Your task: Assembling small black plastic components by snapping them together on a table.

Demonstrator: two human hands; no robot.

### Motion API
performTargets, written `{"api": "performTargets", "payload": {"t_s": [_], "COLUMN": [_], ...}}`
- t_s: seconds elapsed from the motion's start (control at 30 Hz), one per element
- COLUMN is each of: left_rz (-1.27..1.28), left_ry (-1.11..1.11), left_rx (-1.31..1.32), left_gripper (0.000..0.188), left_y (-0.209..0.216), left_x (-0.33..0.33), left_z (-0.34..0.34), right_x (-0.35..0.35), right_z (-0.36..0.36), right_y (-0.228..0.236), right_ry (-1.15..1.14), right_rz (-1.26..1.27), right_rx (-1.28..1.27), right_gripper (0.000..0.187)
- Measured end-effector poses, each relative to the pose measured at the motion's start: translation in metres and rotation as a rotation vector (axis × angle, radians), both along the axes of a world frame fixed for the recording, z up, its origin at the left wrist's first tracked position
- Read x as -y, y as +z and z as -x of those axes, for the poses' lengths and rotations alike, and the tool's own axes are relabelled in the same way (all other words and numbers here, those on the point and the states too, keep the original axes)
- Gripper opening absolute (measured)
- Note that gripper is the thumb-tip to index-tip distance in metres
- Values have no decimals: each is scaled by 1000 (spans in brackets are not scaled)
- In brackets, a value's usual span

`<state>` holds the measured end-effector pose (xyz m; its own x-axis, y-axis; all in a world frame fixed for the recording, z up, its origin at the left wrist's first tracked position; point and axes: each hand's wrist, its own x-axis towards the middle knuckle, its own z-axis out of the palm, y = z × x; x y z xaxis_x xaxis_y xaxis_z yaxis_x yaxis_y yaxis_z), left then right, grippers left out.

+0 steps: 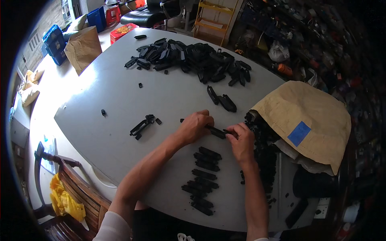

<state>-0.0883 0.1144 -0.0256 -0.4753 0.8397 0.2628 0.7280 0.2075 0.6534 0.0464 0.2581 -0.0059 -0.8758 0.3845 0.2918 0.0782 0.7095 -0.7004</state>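
Left hand (198, 126) closed around the left part of a black plastic strip (217, 133), knuckles up; right hand (241, 138) pinches its right end, thumb and forefinger meeting there. I cannot tell if a separate small piece sits between those fingertips. The 2 hands are near each other, the strip spanning the gap, about mid-table toward the near side.

Just nearer than the hands, I see a column of similar strips (207, 174), laid crosswise; several touch or overlap, so I get no firm count.

Right of the right hand: loose small black pieces (262, 150) spread by the mouth of a tan sack (317, 108) lying on its side, with a blue patch (299, 133).

Left of the left hand: a long black part (140, 127) with small bits at its ends. Farther left, 1 lone bit (103, 113).

Beyond the hands, 2 curved black housings (227, 103) lie close together; farther off, a heaped pile of housings (185, 56) on the pale table (173, 94).

Off the table, near left: wooden chair (90, 205) bearing a yellow plastic bag (66, 201). Far left: brown paper sack (83, 49).
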Motion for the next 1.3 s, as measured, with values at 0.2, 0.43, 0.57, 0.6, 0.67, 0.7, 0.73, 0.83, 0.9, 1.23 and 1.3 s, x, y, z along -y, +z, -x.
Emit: {"api": "performTargets", "payload": {"t_s": [0.2, 0.43, 0.57, 0.6, 0.67, 0.7, 0.73, 0.83, 0.9, 1.23, 1.3], "left_rz": [-95, -119, -111, -112, -105, -106, -107, -108, -107, -140, -135], "left_ry": [2, 3, 3, 6, -2, -3, 1, 4, 3, -15, -28], "left_rx": [80, 118, 125, 127, 117, 120, 112, 108, 112, 101, 111], "left_gripper": [17, 20, 19, 19, 19, 19, 19, 19, 20, 20, 20], "left_y": [-7, -7, -9, -9, -10, -11, -11, -9, -8, -11, -9], "left_x": [0, 2, 1, 1, 0, 0, 0, 0, 0, 1, -2], "left_z": [1, -1, -2, -1, -1, -2, -2, -1, -2, -3, -4], "right_x": [3, 2, -4, -4, -6, -7, -8, -9, -6, -12, -14], "right_z": [13, 20, 17, 16, 16, 16, 16, 17, 19, 28, 33], "right_y": [-4, -6, -6, -6, -6, -6, -8, -11, -4, 7, 6], "right_ry": [67, 181, 234, 238, 240, 242, 242, 245, 261, 314, 288], "right_rz": [-11, -258, -152, -82, -56, -29, -29, 24, -177, -245, -166], "right_rx": [44, 9, -26, -43, -47, -54, -53, -59, -65, 187, 285], "right_gripper": [20, 20, 19, 18, 18, 18, 18, 18, 17, 9, 8]}}
